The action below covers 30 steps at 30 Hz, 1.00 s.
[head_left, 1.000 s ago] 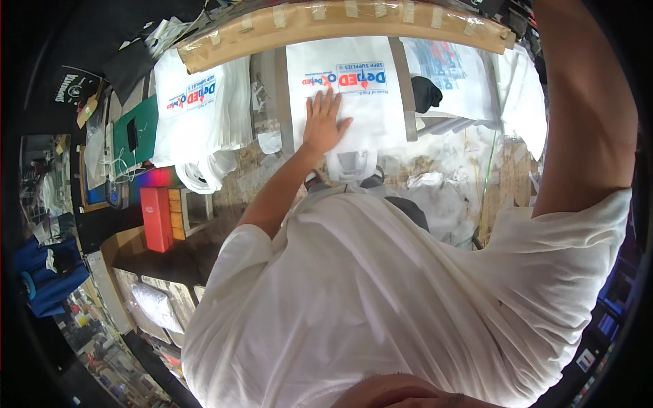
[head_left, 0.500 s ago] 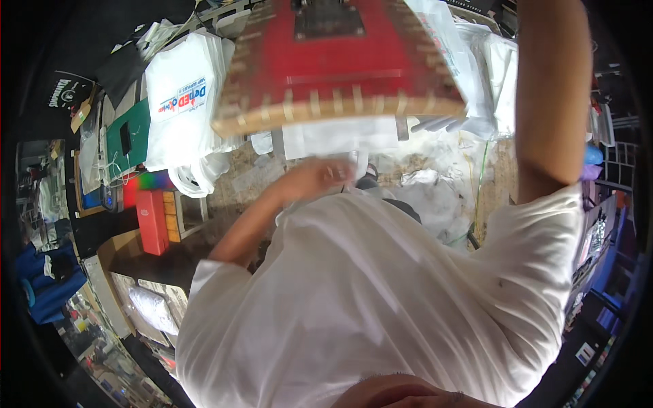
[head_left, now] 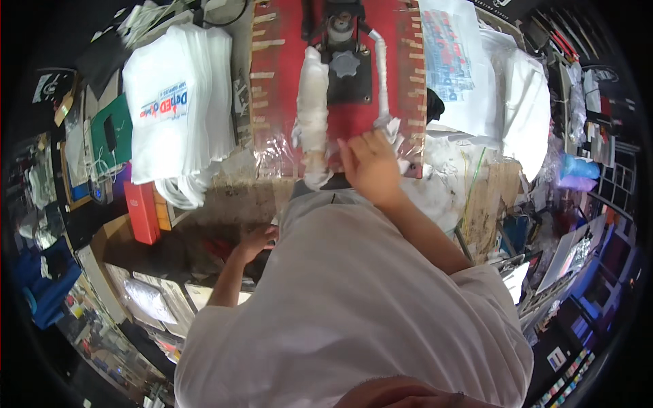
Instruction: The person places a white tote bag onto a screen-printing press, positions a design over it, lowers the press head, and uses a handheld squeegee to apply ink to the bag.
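In front of me is a heat press with a flat red upper plate [head_left: 279, 129], its edges held with strips of tan tape. A dark metal mount with a grey knob [head_left: 345, 64] sits on top. Two white-wrapped bars run toward me, a thick left bar [head_left: 313, 95] and a thinner right handle [head_left: 382, 75]. My right hand [head_left: 373, 166] is over the plate, its fingers curled at the lower end of the thinner handle, thumb toward the left. Low at my left side, my left hand [head_left: 256, 243] hangs near the table's front edge, fingers loosely stretched and apparently holding nothing.
A stack of white printed bags [head_left: 180, 102] lies left of the press; more printed white sheets [head_left: 452, 68] lie at its right. A red box [head_left: 141, 212] stands at the left. Crumpled clear plastic [head_left: 442, 180] covers the table right of my right hand.
The red plate, tilted up close in front of me before, is now down and farther off. My right hand has come down from high at the right. My left hand has dropped back toward my side.
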Motion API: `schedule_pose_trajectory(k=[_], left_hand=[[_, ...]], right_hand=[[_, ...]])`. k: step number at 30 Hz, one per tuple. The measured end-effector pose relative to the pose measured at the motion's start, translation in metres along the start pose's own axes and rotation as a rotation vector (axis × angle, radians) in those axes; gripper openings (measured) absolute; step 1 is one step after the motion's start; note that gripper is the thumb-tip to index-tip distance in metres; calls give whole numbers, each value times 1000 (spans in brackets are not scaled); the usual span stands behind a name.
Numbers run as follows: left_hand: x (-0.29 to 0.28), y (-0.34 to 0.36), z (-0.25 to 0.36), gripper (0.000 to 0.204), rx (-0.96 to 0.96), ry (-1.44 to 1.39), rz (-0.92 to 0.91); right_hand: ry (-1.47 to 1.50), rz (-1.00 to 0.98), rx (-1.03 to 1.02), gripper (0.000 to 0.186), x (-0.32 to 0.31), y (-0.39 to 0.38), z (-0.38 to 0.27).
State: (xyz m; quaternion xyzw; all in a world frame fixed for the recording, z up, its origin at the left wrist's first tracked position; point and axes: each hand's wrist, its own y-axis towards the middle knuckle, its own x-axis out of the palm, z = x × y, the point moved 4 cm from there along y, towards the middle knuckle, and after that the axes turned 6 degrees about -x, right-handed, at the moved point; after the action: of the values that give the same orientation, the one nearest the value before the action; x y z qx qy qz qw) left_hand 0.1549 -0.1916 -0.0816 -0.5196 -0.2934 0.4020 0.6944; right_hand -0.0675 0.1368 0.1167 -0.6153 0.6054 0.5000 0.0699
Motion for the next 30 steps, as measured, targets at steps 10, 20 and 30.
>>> schedule_pose_trajectory(k=[10, 20, 30], left_hand=[[3, 59, -17, 40, 100, -71, 151], [3, -61, 57, 42, 274, 489, 49], [41, -21, 24, 60, 460, 526, -3]], right_hand=[[-73, -133, -70, 9, 56, -27, 38], [-19, -5, -36, 11, 49, -23, 35], [-49, -113, -68, 13, 51, -23, 33]])
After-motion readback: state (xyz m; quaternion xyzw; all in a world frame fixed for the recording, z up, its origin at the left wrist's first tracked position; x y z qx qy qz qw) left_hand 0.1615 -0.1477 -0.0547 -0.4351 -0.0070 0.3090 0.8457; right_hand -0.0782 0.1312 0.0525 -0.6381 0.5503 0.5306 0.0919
